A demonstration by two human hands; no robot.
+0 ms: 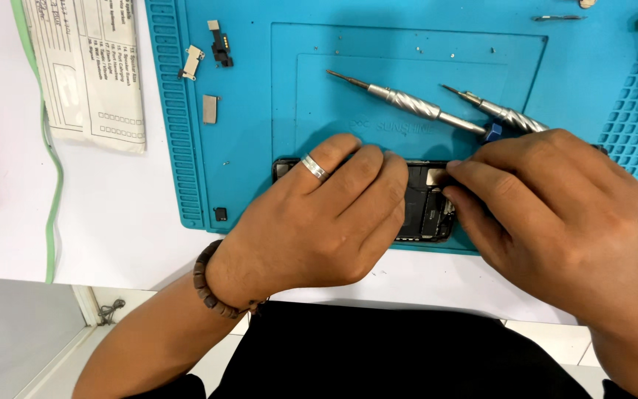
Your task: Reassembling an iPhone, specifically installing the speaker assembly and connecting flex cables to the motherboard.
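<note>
On the blue mat [245,162] lay two screwdrivers [407,101] [500,112], one opened phone [426,203], and four small loose parts [210,108].

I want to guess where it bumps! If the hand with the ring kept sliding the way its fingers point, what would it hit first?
The left hand points up and right, so past the opened phone it would probably meet the longer silver screwdriver first; depth is hard to judge.
</note>
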